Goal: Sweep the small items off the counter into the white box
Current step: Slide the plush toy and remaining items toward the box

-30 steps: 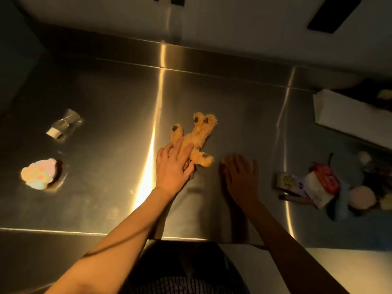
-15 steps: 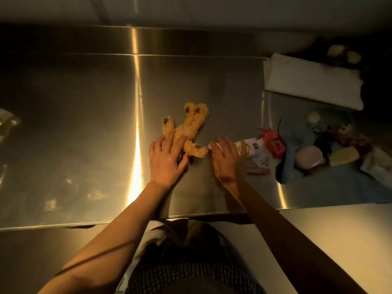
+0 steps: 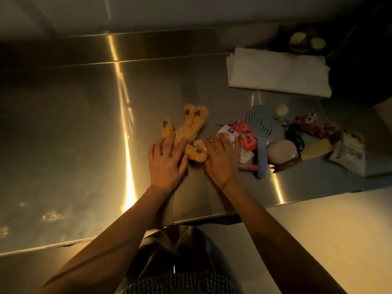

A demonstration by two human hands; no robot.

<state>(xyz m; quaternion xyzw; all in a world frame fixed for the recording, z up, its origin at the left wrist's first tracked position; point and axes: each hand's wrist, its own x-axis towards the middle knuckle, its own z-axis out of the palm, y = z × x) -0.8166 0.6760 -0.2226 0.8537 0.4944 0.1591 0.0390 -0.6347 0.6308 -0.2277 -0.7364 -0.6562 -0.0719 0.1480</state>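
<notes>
On the steel counter (image 3: 70, 128), both hands lie flat and spread, palms down, gripping nothing: the left hand (image 3: 167, 161) presses on the lower part of the plush toy (image 3: 187, 132), and the right hand (image 3: 221, 161) rests just beside it, fingers over the white packets (image 3: 228, 134). Compared with a second ago, the right hand has closed from bare steel up against the pile, and the toy now touches the heap instead of lying well apart from it. That suggests the sweep is midway, with the loose things being gathered toward the right. Crowded beyond the right hand are a red packet (image 3: 246, 134), a blue hairbrush (image 3: 259, 132), a pink round pad (image 3: 281, 151), a yellow block (image 3: 316, 148) and a paper pouch (image 3: 350, 153), most of them touching. The white box (image 3: 277, 73) sits farther back at the right, well apart from the hands. The whole heap lies between the toy and the counter's right end, so pushing it along may scatter the lighter pieces. Whether the box's opening faces the pile cannot be told.
</notes>
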